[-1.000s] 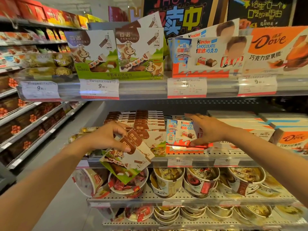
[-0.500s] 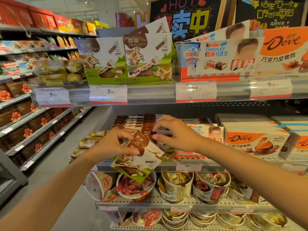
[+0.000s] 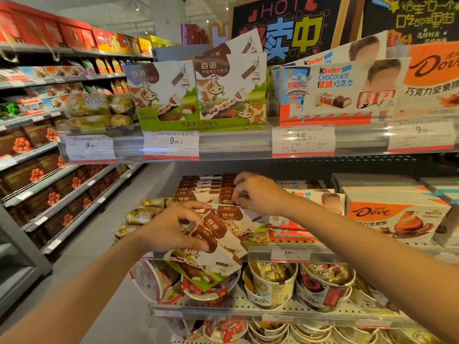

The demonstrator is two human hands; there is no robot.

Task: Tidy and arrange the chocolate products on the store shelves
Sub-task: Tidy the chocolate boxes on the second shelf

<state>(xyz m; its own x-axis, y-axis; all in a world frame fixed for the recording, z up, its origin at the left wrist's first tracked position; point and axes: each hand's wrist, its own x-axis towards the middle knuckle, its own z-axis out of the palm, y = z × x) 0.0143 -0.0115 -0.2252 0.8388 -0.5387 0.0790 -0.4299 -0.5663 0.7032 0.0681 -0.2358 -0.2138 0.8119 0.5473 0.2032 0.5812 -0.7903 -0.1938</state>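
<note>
While the top shelf (image 3: 248, 145) carries upright display cartons of cow-printed chocolate (image 3: 201, 95), Kinder (image 3: 342, 88) and Dove (image 3: 432, 78) behind a strip of price tags, the middle shelf (image 3: 293, 252) below holds rows of the same brands lying flat, with Dove boxes (image 3: 395, 214) at the right and Kinder boxes (image 3: 320, 202) just beside them. On the lower shelf (image 3: 223, 310) stand tubs of wrapped chocolates (image 3: 273, 281). The left hand (image 3: 171, 229) grasps a small stack of brown-and-white cow chocolate boxes (image 3: 213, 242), fingers curled over the top edge and thumb underneath; the stack is tilted, held out in front of the middle shelf's edge and above the tubs. The right hand (image 3: 258, 194) reaches over to the shelved row of brown cow chocolate boxes (image 3: 198, 192), its fingertips (image 3: 237, 194) bent down onto the front of that row and apparently pinching a box edge there, though the exact contact is hard to make out.
</note>
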